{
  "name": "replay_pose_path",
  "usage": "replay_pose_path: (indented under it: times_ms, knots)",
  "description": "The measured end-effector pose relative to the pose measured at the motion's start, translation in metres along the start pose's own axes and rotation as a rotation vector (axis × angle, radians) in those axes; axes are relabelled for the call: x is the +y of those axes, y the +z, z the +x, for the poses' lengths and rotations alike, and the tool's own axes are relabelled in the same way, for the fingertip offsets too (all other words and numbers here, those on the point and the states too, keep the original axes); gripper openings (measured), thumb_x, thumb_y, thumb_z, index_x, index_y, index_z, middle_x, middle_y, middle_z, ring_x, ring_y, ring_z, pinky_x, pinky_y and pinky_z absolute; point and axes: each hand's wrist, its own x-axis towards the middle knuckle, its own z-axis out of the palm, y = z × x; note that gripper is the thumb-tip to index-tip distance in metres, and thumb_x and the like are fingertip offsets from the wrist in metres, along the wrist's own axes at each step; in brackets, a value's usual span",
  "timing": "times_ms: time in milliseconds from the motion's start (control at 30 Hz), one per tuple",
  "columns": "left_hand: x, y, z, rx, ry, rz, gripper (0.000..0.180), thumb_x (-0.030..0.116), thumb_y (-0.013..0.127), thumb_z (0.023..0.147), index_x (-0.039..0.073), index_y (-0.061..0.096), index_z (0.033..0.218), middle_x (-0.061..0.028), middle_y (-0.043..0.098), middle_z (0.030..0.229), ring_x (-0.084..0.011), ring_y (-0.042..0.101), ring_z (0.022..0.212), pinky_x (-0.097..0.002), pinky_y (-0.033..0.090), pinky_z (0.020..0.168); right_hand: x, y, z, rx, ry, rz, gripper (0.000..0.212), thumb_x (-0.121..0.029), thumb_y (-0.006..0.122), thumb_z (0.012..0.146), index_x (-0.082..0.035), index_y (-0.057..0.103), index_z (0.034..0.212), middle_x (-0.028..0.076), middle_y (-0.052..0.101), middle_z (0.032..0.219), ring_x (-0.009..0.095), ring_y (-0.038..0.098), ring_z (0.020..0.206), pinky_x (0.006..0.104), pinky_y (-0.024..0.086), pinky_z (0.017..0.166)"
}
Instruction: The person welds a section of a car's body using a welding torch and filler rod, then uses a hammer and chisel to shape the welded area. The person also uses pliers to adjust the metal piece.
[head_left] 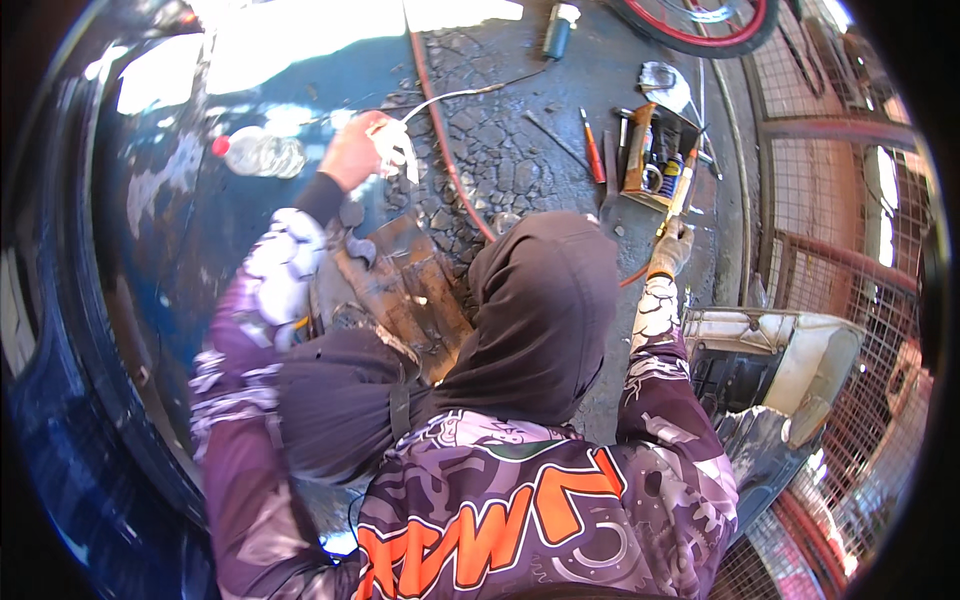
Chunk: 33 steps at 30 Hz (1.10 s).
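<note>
My left hand (355,150) is at the upper left, fingers curled round a small white piece, overexposed, its kind unclear. A pale cable (455,95) runs from there toward a dark bottle-like cylinder (560,38). At the right, my gloved right hand (672,248) closes on the lower end of a long, slim yellowish tool (682,190), whose exact kind I cannot tell. It lies alongside an open box (648,190) holding small cans and a roll. Between my arms, beside my dark-trousered knees, is a rusty brown metal sheet (410,280).
A red-handled screwdriver (593,148) and dark bars lie left of the box. A red hose (438,120) crosses broken rubble. A clear bottle with red cap (262,152) lies at left. A red-rimmed wheel (705,30) stands at the top; mesh fencing (850,190) and a pale plastic panel (810,365) are right.
</note>
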Motion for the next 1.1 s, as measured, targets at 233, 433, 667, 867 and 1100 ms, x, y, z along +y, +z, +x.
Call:
replay_pose_path:
  times_ms: [233,433,667,867,1100]
  knots:
    - [-0.035,0.207,0.089,0.108,-0.263,-0.760,0.027,0.028,0.072,0.098,0.002,0.070,0.101,-0.0069,0.073,0.078,-0.0173,0.074,0.072,-0.0342,0.059,0.060,-0.007,-0.015,0.000,-0.170,-0.083,0.010,0.043,-0.035,0.066,0.100,0.000,0.066,0.123,0.007,0.070,0.096,0.017,0.064,0.078,0.0333,0.053,0.066]
    - [-0.047,0.172,0.039,0.058,-0.147,0.082,0.069,0.046,0.074,0.094,-0.004,0.058,0.140,-0.0320,0.069,0.125,-0.0450,0.065,0.123,-0.0478,0.052,0.104,0.011,-0.011,0.025,-0.405,0.307,0.488,0.053,-0.058,0.055,0.103,-0.011,0.061,0.127,0.005,0.068,0.095,0.025,0.071,0.075,0.0401,0.058,0.060]
    - [-0.034,-0.067,-0.069,-0.163,-0.170,0.825,0.049,0.046,0.069,0.091,0.015,0.072,0.129,-0.0197,0.071,0.125,-0.0389,0.067,0.119,-0.0470,0.052,0.105,0.064,0.001,0.073,-0.407,0.499,0.547,0.041,-0.055,0.052,0.107,-0.018,0.069,0.105,0.004,0.073,0.084,0.026,0.073,0.073,0.0460,0.061,0.066]
    - [0.013,-0.229,-0.217,0.389,-0.107,1.016,0.045,0.036,0.061,0.103,0.006,0.068,0.135,-0.0141,0.075,0.118,-0.0302,0.072,0.102,-0.0432,0.057,0.089,0.052,0.005,0.076,-0.514,0.513,0.700,0.033,-0.043,0.063,0.105,-0.010,0.068,0.111,0.008,0.069,0.092,0.028,0.067,0.078,0.0454,0.061,0.070]
    - [-0.066,-0.173,-0.386,0.818,-0.266,0.185,0.041,0.038,0.064,0.104,0.004,0.072,0.124,-0.0027,0.075,0.099,-0.0124,0.069,0.074,-0.0282,0.053,0.063,0.012,0.000,0.050,-0.394,0.495,0.478,0.026,-0.030,0.067,0.104,-0.005,0.069,0.112,0.010,0.070,0.097,0.026,0.068,0.079,0.0419,0.058,0.075]
